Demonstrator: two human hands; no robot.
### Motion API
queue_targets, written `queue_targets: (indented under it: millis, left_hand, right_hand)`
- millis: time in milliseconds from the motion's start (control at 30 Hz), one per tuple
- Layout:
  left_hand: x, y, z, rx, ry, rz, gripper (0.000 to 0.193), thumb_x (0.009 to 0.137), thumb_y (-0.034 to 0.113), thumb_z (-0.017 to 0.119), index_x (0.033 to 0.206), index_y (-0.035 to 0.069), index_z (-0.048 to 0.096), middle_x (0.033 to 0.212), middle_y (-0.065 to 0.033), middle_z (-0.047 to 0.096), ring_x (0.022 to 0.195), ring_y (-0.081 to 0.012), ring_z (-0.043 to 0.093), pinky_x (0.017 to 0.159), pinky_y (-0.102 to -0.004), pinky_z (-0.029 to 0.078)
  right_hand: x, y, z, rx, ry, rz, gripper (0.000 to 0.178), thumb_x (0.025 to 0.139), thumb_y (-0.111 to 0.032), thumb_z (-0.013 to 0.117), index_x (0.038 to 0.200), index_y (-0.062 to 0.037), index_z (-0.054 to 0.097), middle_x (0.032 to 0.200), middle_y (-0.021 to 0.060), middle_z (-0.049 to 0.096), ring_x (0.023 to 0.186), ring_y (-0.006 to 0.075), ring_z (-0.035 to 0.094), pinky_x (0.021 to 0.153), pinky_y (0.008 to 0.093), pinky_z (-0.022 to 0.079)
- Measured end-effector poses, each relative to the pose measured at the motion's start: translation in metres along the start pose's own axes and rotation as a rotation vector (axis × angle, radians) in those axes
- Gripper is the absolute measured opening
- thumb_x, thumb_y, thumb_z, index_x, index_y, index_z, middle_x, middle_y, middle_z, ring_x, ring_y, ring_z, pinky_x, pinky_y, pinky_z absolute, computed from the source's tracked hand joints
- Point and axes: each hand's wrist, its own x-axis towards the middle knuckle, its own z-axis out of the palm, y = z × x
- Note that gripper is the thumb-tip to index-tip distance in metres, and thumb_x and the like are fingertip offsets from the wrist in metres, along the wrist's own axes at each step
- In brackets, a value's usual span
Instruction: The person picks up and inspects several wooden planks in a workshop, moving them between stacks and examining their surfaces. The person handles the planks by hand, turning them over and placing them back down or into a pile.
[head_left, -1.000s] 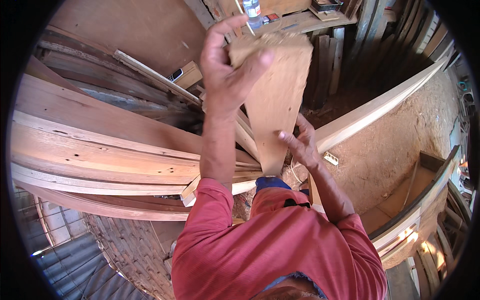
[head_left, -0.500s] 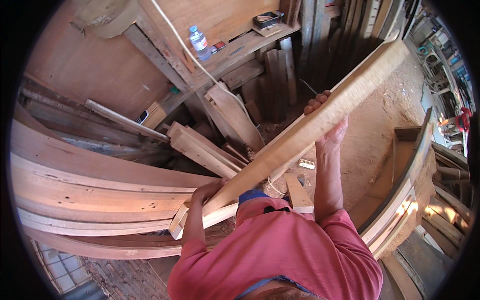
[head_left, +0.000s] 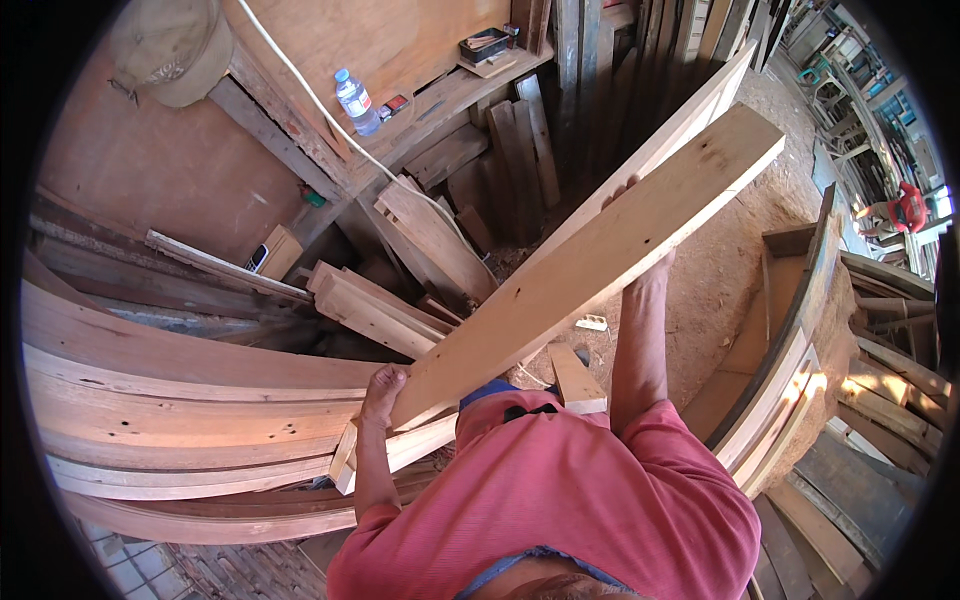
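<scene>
One long pale plank (head_left: 590, 270) is held slanted above the person's red shirt (head_left: 560, 500), its near end low and its far end raised. The near end is gripped by the left hand (head_left: 383, 385), fingers clenched around its edge. The underside further up is grasped by the right hand (head_left: 640, 265), largely hidden behind the plank. Beyond the plank, one plastic water bottle (head_left: 356, 101) is seen standing on a wooden ledge (head_left: 450, 95), and one cap (head_left: 172, 45) hangs further off.
</scene>
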Motion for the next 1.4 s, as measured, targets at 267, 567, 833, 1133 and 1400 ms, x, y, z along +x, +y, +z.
queue_targets:
  millis: [267,567,833,1133,1400]
  left_hand:
    - [0.025,0.036,0.016,0.126,0.131,0.281,0.031,0.098,0.033,0.083,0.087,0.012,0.062,0.080,0.0093,0.057,0.073,-0.0008,0.046,0.066,-0.0210,0.039]
    - [0.041,0.090,0.066,0.308,0.352,0.470,0.042,0.111,0.040,0.057,0.087,0.006,0.061,0.079,0.0010,0.060,0.080,-0.0086,0.052,0.076,-0.0288,0.043]
    - [0.065,0.119,0.100,0.210,0.196,0.493,0.046,0.112,0.042,0.047,0.102,0.004,0.071,0.093,-0.0061,0.070,0.087,-0.0143,0.061,0.082,-0.0330,0.050]
    - [0.064,0.146,0.139,-0.602,-0.277,0.492,0.058,0.108,0.046,0.056,0.142,-0.001,0.056,0.130,-0.0146,0.069,0.123,-0.0246,0.066,0.107,-0.0408,0.050]
    - [0.097,0.177,0.190,-0.436,-0.409,0.655,0.090,0.077,0.049,0.093,0.146,0.009,0.052,0.149,-0.0169,0.060,0.137,-0.0308,0.059,0.117,-0.0505,0.048]
  right_hand:
    - [-0.024,-0.057,-0.050,-0.282,0.478,-0.237,0.052,0.112,-0.039,0.046,0.151,-0.0053,0.050,0.148,0.0146,0.058,0.134,0.0331,0.058,0.114,0.0499,0.050]
    - [-0.048,-0.098,-0.120,-1.166,0.309,-0.420,0.059,0.114,-0.046,0.040,0.161,-0.0094,0.040,0.162,0.0103,0.047,0.147,0.0326,0.046,0.123,0.0507,0.039]
    - [-0.067,-0.101,-0.087,-0.281,0.758,-0.372,0.058,0.117,-0.040,0.035,0.159,-0.0009,0.040,0.160,0.0144,0.048,0.147,0.0345,0.045,0.126,0.0501,0.035]
    - [-0.082,-0.100,-0.170,-0.274,0.976,-0.100,0.049,0.115,-0.027,0.038,0.154,0.0030,0.044,0.153,0.0181,0.055,0.138,0.0339,0.058,0.118,0.0479,0.048]
    - [-0.115,-0.062,-0.255,-0.350,1.177,0.109,0.047,0.109,-0.023,0.047,0.148,0.0015,0.049,0.144,0.0170,0.064,0.130,0.0346,0.065,0.104,0.0484,0.059]
